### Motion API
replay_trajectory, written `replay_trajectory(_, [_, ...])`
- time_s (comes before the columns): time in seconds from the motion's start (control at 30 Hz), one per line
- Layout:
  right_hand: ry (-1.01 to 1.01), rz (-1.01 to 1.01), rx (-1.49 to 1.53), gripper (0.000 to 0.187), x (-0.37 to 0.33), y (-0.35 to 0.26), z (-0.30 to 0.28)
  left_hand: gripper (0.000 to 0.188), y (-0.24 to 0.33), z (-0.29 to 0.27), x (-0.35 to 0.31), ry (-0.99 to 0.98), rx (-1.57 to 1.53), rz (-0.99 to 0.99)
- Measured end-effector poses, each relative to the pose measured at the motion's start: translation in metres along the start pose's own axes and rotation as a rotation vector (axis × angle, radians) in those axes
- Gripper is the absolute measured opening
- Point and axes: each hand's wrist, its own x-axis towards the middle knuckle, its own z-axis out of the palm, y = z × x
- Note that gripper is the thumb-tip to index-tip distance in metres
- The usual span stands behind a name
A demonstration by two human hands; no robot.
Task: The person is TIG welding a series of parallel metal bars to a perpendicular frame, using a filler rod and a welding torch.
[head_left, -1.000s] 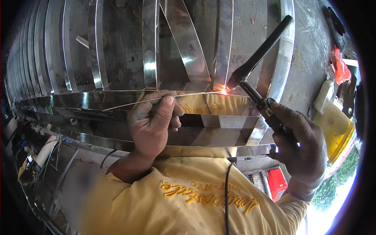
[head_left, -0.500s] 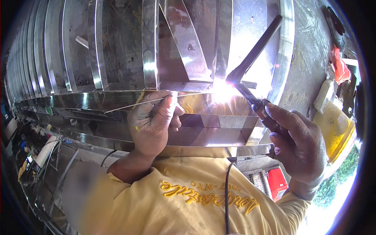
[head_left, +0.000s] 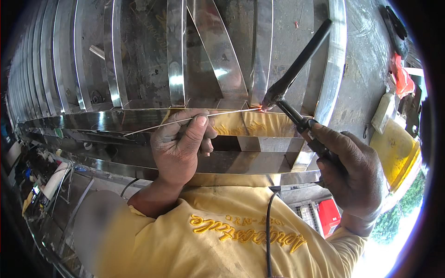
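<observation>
Grey concrete floor [head_left: 361, 69], yellow container [head_left: 394, 153] right, bright daylight, greenery [head_left: 394, 217] at lower right.

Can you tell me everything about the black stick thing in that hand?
The welding torch is black and bent like an elbow: a long back cap points up and right, and its handle slants down into the right hand, which grips it. Its tip glows orange where it meets the shiny steel frame, beside the thin filler rod.

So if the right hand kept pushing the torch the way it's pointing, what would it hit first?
The right hand aims the welding torch up and left at the glowing joint. It would probably meet the upright steel strip there first, beside the filler rod tip; depth is unclear.
</observation>
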Motion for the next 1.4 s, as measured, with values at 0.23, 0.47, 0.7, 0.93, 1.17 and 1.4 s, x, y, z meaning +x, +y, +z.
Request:
replay_trajectory(0.23, [0.051, -0.021, 0.013, 0.053, -0.001, 0.003, 0.006, 0.021, 0.001, 0.0, 0.001, -0.019, 0.018, 0.013])
replay_trajectory(0.47, [0.065, 0.015, 0.055, 0.051, -0.004, 0.004, 0.002, 0.02, 0.001, 0.002, -0.001, 0.001, -0.017, 0.018])
replay_trajectory(0.7, [0.01, 0.011, -0.05, 0.054, -0.004, 0.003, 0.003, 0.02, 0.001, 0.002, -0.001, -0.003, 0.024, 0.018])
replay_trajectory(0.93, [0.071, -0.006, 0.075, 0.052, -0.004, 0.009, 0.005, 0.017, -0.001, -0.002, 0.002, -0.03, -0.066, 0.054])
replay_trajectory(1.17, [0.111, 0.048, 0.135, 0.051, -0.011, 0.012, 0.0, 0.018, 0.004, 0.006, 0.0, -0.019, 0.054, 0.019])
replay_trajectory(1.4, [0.133, 0.033, 0.068, 0.05, -0.01, 0.014, 0.006, 0.018, 0.003, 0.011, 0.002, -0.049, 0.156, 0.125])
